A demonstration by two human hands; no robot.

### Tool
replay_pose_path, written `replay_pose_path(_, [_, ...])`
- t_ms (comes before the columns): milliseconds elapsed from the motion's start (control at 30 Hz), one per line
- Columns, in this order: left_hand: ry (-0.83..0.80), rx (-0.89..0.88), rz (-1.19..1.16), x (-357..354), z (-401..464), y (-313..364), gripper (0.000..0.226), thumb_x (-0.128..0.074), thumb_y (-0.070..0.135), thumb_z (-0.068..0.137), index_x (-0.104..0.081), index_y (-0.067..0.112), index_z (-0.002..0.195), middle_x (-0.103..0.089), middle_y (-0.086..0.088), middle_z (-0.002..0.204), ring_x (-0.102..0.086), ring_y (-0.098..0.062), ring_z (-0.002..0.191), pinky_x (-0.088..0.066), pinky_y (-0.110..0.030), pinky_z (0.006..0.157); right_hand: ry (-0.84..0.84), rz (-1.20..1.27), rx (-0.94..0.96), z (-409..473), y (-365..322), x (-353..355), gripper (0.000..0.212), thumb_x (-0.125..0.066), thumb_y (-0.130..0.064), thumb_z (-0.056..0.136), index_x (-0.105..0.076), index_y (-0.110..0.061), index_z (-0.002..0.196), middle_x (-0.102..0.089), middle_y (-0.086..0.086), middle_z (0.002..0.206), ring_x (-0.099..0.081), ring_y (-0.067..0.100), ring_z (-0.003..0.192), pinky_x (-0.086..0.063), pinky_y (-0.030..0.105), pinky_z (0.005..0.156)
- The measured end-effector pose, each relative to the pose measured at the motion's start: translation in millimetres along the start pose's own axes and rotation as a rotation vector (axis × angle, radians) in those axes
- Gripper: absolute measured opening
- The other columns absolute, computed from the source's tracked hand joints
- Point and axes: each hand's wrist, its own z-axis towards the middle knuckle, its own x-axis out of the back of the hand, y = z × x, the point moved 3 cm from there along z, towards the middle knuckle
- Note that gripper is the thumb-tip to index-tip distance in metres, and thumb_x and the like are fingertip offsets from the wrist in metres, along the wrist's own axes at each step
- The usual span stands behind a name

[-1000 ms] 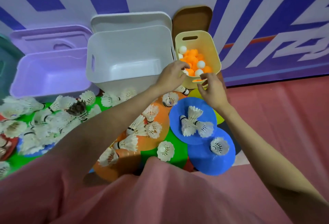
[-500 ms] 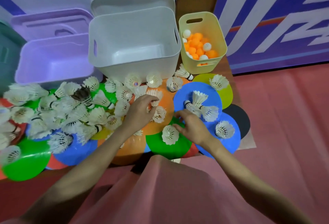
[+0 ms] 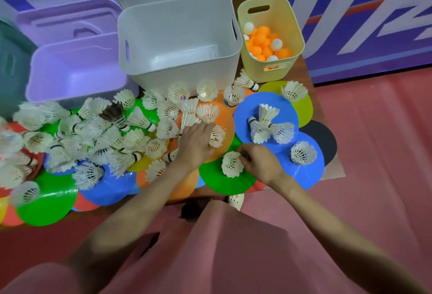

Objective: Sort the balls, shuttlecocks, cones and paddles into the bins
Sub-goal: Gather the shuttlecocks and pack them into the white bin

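Several white shuttlecocks lie scattered over flat disc cones in orange, blue and green. My left hand (image 3: 195,143) lies palm down on an orange cone (image 3: 224,118), its fingers curled round a shuttlecock (image 3: 216,136). My right hand (image 3: 259,161) pinches another shuttlecock (image 3: 231,164) that sits on a green cone (image 3: 219,180). The yellow bin (image 3: 293,22) at the back right holds orange and white balls (image 3: 264,43). The white bin (image 3: 180,36) and the purple bin (image 3: 74,64) show nothing inside.
A teal bin (image 3: 11,60) stands at the far left. Lids lean behind the purple and white bins. A black disc (image 3: 322,139) and a blue cone (image 3: 266,114) with shuttlecocks lie at the right. Red floor lies around the board.
Both hands came back from the yellow bin down to the cones. The left hand now holds a shuttlecock on the orange cone and the right one pinches a shuttlecock on the green cone.
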Motion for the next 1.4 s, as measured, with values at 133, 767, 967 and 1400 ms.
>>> replay_pose_path(133, [-0.013, 0.018, 0.102, -8, 7, 6, 0.078, -0.075, 0.025, 0.073, -0.039, 0.011, 0.140, -0.056, -0.007, 0.120, -0.051, -0.026, 0.111, -0.036, -0.037, 0.090, 0.151, 0.098, -0.019, -8, -2, 15, 0.009, -0.055, -0.014, 0.087, -0.063, -0.010, 0.090, -0.065, 0.004, 0.081, -0.059, 0.023, 0.072, -0.049, 0.040, 0.061])
replay_pose_path(767, [0.196, -0.058, -0.640, 26, -15, 27, 0.062, -0.078, 0.031, 0.068, -0.053, 0.024, 0.125, -0.055, 0.005, 0.117, -0.055, -0.010, 0.108, -0.052, -0.039, 0.086, 0.413, 0.559, -0.041, -6, -25, 66, 0.013, -0.056, -0.004, 0.089, -0.059, -0.012, 0.079, -0.047, -0.005, 0.057, -0.041, 0.004, 0.051, -0.032, 0.014, 0.052])
replay_pose_path(967, [0.175, -0.043, -0.668, 28, -20, 36, 0.065, -0.072, 0.038, 0.063, -0.052, 0.030, 0.124, -0.050, 0.010, 0.115, -0.056, -0.011, 0.105, -0.054, -0.043, 0.082, 0.389, 0.495, -0.078, -4, -24, 56, 0.008, -0.060, -0.006, 0.084, -0.061, -0.010, 0.077, -0.050, -0.003, 0.057, -0.043, 0.008, 0.053, -0.038, 0.027, 0.054])
replay_pose_path(1400, [0.173, 0.017, -0.771, 16, -13, 57, 0.060, -0.080, 0.017, 0.071, -0.054, 0.020, 0.126, -0.049, 0.007, 0.114, -0.052, 0.000, 0.098, -0.050, -0.013, 0.082, 0.604, 0.132, -0.297, -51, 43, 60, 0.023, -0.064, -0.011, 0.083, -0.061, -0.005, 0.105, -0.062, 0.007, 0.088, -0.057, 0.026, 0.083, -0.041, 0.032, 0.073])
